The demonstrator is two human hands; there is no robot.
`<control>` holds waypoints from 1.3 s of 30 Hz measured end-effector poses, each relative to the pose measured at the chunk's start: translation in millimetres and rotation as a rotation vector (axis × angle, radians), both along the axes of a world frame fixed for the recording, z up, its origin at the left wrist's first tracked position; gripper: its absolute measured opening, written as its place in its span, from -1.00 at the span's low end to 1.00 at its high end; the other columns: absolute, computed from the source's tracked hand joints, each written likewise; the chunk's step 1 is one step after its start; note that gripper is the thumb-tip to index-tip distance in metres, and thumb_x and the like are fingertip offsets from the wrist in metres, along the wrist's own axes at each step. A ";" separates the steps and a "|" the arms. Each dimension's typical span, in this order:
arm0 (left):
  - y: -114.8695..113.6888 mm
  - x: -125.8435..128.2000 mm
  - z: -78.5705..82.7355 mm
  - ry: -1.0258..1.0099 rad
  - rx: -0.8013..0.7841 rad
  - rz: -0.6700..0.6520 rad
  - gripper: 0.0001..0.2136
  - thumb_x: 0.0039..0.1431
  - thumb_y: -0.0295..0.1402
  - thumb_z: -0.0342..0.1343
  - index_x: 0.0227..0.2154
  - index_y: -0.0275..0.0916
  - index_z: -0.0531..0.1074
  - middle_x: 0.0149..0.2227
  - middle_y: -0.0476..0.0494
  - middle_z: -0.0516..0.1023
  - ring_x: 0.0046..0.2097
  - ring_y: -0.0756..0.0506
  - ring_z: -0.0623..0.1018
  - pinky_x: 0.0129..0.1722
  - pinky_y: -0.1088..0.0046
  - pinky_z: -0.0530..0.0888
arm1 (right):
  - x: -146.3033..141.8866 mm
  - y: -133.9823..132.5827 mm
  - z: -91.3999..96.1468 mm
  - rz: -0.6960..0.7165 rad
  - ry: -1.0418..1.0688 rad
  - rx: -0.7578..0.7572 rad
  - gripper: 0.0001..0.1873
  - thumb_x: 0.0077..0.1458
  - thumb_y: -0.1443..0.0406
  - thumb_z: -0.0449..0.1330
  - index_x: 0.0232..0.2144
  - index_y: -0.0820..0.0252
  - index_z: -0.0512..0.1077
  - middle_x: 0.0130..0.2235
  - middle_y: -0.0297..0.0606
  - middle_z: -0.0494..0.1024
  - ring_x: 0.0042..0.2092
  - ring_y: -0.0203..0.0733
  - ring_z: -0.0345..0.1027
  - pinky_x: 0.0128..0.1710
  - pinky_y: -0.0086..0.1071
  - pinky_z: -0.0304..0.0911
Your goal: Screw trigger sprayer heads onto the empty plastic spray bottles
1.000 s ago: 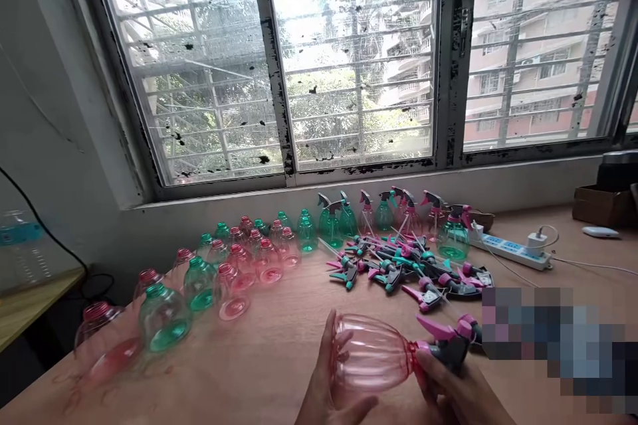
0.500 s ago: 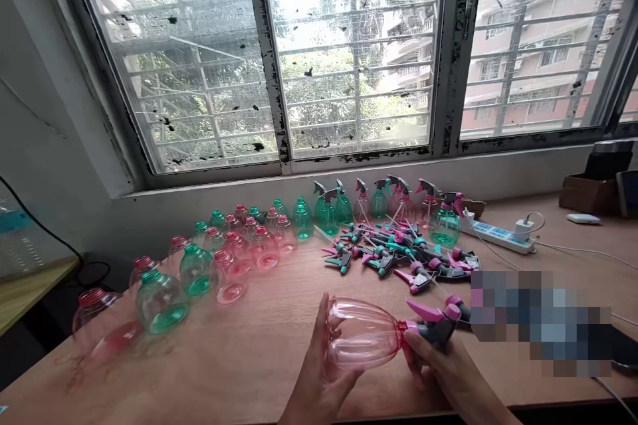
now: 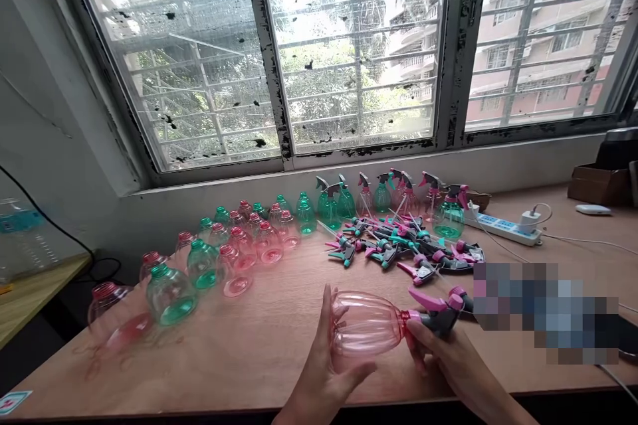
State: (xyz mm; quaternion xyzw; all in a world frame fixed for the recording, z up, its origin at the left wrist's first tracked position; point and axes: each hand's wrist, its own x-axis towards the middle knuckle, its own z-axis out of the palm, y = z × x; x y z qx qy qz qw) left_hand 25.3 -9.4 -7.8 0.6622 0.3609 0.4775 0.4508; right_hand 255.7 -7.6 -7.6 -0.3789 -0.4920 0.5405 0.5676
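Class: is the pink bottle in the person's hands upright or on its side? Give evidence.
On its side: the pink bottle has its base in the left hand and its trigger head pointing toward the right hand.

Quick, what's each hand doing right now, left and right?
Left hand: closed around the base of the pink bottle, held sideways.
Right hand: closed on the trigger sprayer at the bottle's neck.
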 end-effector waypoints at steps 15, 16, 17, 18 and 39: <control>-3.3 2.6 8.2 -0.002 -0.030 -0.038 0.07 0.08 -0.14 0.35 0.41 0.02 -0.36 0.48 -0.22 -0.17 0.44 -0.31 -0.01 0.41 0.03 -0.07 | -0.1 -1.5 6.0 -0.005 -0.012 -0.040 -0.52 0.03 -0.06 0.35 -0.56 0.25 0.48 -0.57 -0.35 0.44 -0.56 -0.26 0.29 -0.57 -0.41 0.15; -3.1 2.6 8.4 -0.021 -0.050 -0.048 0.08 0.07 -0.11 0.35 0.41 -0.04 -0.35 0.48 -0.26 -0.17 0.45 -0.33 -0.04 0.41 0.03 -0.07 | -0.7 -1.2 5.4 -0.007 -0.010 -0.041 -0.51 0.01 -0.07 0.36 -0.56 0.25 0.48 -0.58 -0.35 0.44 -0.57 -0.26 0.29 -0.58 -0.41 0.14; -2.7 2.5 8.1 -0.036 -0.065 -0.052 0.07 0.07 -0.09 0.35 0.42 -0.07 -0.32 0.47 -0.29 -0.16 0.44 -0.34 -0.03 0.40 0.02 -0.06 | -1.2 -0.7 4.2 -0.015 -0.009 -0.043 -0.50 0.00 -0.07 0.36 -0.57 0.25 0.47 -0.58 -0.35 0.43 -0.58 -0.26 0.28 -0.59 -0.42 0.12; -2.2 2.1 7.3 -0.037 -0.070 -0.050 0.06 0.07 -0.09 0.35 0.42 -0.08 -0.29 0.47 -0.29 -0.15 0.44 -0.35 -0.01 0.40 0.02 -0.04 | -1.7 -0.1 2.7 -0.026 -0.005 -0.043 -0.50 0.00 -0.07 0.36 -0.58 0.25 0.47 -0.59 -0.35 0.43 -0.59 -0.28 0.27 -0.60 -0.42 0.11; -1.2 3.4 1.0 0.026 0.057 0.068 -0.07 0.15 -0.11 0.28 0.41 0.04 -0.23 0.43 -0.22 0.02 0.35 -0.33 0.24 0.36 0.10 0.13 | -4.0 2.9 0.3 -0.028 0.021 -0.025 -0.48 0.00 -0.10 0.35 -0.59 0.23 0.45 -0.61 -0.38 0.40 -0.60 -0.31 0.23 -0.62 -0.45 0.11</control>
